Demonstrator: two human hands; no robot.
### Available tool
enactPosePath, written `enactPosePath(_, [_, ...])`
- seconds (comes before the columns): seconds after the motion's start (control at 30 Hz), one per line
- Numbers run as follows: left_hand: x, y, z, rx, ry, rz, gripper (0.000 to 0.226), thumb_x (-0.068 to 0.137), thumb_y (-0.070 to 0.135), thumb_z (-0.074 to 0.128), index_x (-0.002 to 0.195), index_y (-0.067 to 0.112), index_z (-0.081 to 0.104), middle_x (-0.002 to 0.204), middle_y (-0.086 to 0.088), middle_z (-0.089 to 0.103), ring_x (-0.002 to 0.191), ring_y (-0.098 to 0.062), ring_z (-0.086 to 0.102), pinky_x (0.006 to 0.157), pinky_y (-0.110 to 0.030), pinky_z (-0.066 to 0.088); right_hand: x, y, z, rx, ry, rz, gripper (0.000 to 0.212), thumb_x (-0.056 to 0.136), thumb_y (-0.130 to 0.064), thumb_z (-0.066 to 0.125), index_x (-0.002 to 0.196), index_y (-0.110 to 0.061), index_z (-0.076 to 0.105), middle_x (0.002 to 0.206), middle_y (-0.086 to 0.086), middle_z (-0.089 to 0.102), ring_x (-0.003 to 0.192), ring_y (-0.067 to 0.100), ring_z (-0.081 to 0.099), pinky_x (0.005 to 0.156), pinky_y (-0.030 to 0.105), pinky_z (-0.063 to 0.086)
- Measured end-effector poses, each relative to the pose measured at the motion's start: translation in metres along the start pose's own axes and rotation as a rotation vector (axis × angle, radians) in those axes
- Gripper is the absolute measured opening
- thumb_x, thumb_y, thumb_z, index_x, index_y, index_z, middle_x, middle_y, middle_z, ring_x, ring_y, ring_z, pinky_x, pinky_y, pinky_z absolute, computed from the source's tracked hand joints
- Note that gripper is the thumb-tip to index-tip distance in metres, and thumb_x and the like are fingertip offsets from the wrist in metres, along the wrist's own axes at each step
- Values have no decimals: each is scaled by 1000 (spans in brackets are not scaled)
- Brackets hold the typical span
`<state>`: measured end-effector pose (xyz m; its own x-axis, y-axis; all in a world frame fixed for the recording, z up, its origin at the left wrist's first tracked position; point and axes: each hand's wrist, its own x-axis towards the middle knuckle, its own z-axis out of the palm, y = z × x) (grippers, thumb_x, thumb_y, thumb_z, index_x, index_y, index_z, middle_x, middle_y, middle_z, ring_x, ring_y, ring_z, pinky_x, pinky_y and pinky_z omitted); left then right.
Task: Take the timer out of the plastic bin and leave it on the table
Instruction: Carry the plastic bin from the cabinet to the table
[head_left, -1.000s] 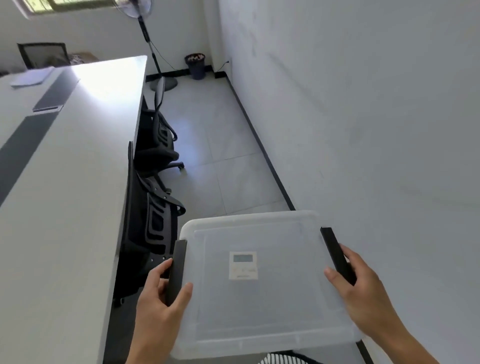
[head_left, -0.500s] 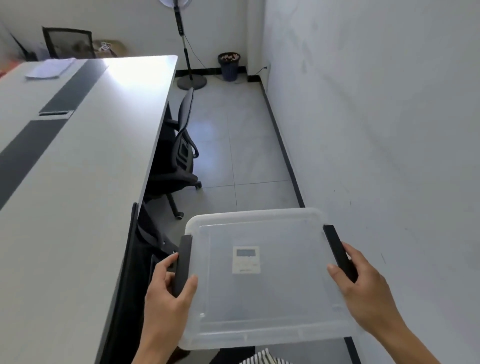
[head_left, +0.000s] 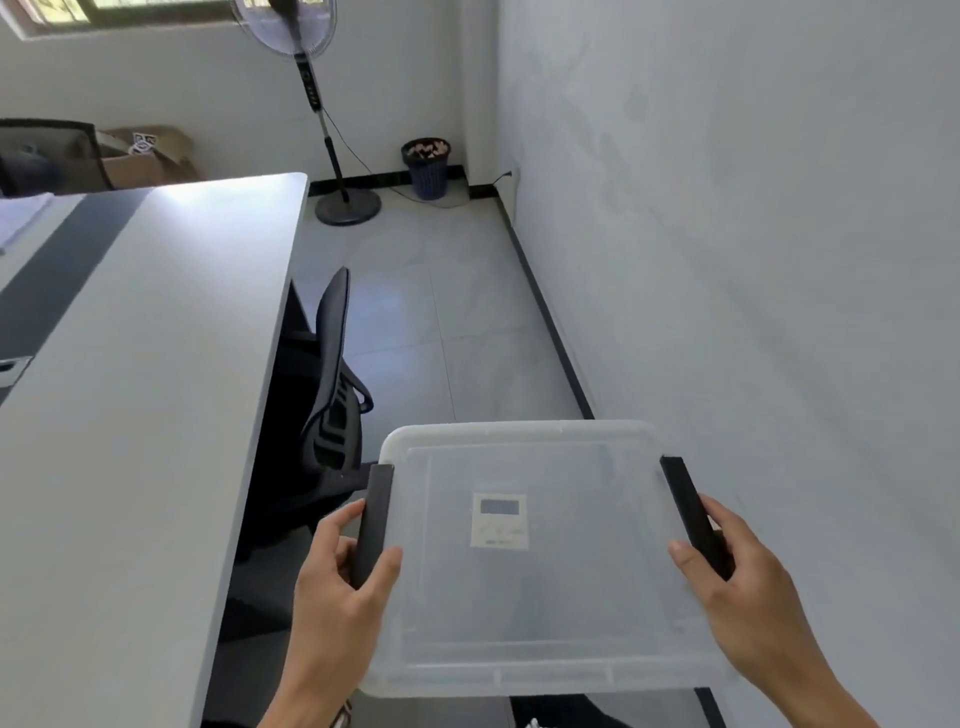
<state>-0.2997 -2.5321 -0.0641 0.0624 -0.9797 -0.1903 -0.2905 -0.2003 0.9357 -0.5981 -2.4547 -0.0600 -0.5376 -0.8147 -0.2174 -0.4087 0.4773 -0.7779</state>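
Far left of the frame is mostly the long grey table (head_left: 130, 415), with a dark strip running up its left side and some white papers (head_left: 21, 218) at the left edge. Behind it, upper left, there's a cardboard box (head_left: 145, 156) against the back wall. Tucked along the table's right edge is a black office chair (head_left: 332, 374), seen from behind.

Top middle you've got a standing fan (head_left: 311, 78) on a round base, and a dark waste bin (head_left: 427, 167) just right of it in the corner.

Lower middle is where it's at: the left hand (head_left: 332, 587) is wrapped around the black latch on the left side of the plastic bin (head_left: 524, 639), thumb on top of the lid, fingers curled round the edge. The bin is clear, lid on, held up off the floor and to the right of the table, not touching it. The timer (head_left: 498, 520) is inside, a small white square with a grey screen, showing through the lid about dead centre.

Lower right, the right hand (head_left: 748, 587) is clamped on the matching black latch on the bin's right side. The white wall fills the rest.
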Motion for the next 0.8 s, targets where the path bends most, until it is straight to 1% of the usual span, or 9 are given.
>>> enactPosePath(0.13, [104, 22, 26, 13, 28, -16, 50, 80, 8, 69, 122, 29, 51, 80, -11, 67, 75, -27, 67, 70, -40, 57, 109, -41, 20, 16, -26, 4, 49, 88, -29, 62, 135, -27, 47, 93, -16, 62, 88, 9, 59, 77, 32, 43])
enactPosePath(0.2, [156, 43, 34, -12, 76, -26, 51, 79, 6, 70, 121, 29, 52, 80, -12, 67, 75, -27, 67, 72, -43, 57, 164, -73, 31, 7, -38, -6, 51, 87, -30, 62, 135, -26, 47, 96, -14, 62, 91, 14, 59, 80, 32, 43])
enactPosePath(0.27, [204, 55, 38, -3, 95, -30, 51, 79, 6, 69, 120, 32, 52, 83, -11, 68, 77, -26, 68, 71, -40, 56, 218, -103, 40, 0, -70, -42, 51, 87, -30, 61, 136, -26, 47, 102, -9, 64, 95, 16, 60, 82, 32, 45])
enactPosePath(0.33, [248, 67, 39, -16, 130, -41, 51, 80, 7, 69, 119, 34, 51, 85, -10, 68, 78, -24, 68, 70, -36, 54, 268, -134, 51, -4, -102, -77, 51, 87, -32, 61, 136, -27, 46, 108, -9, 64, 97, 14, 61, 84, 32, 47])
enactPosePath(0.43, [319, 77, 43, -30, 184, -56, 52, 79, 5, 70, 118, 34, 51, 85, -13, 67, 79, -28, 68, 72, -36, 53, 338, -171, 76, -19, -129, -95, 51, 87, -34, 61, 136, -30, 46, 110, -9, 65, 98, 12, 61, 84, 31, 48])
enactPosePath(0.57, [429, 84, 57, -45, 175, -81, 51, 80, 5, 69, 121, 31, 52, 86, -13, 68, 80, -27, 68, 70, -34, 53, 436, -207, 119, -44, -144, -72, 54, 86, -36, 60, 137, -29, 45, 119, -4, 64, 104, 17, 60, 93, 38, 49])
enactPosePath(0.7, [544, 101, 62, -38, 126, -73, 49, 81, 10, 69, 121, 32, 51, 85, -9, 69, 80, -24, 69, 72, -39, 57, 527, -252, 158, -36, -118, -42, 53, 86, -33, 61, 137, -28, 46, 115, -4, 65, 102, 16, 61, 91, 37, 49])
enactPosePath(0.8, [628, 134, 57, -23, 129, -52, 47, 80, 13, 70, 117, 36, 52, 82, -10, 69, 78, -26, 68, 75, -47, 58, 587, -301, 178, -25, -91, -25, 52, 86, -28, 63, 135, -26, 48, 106, -9, 65, 98, 16, 61, 86, 35, 46])
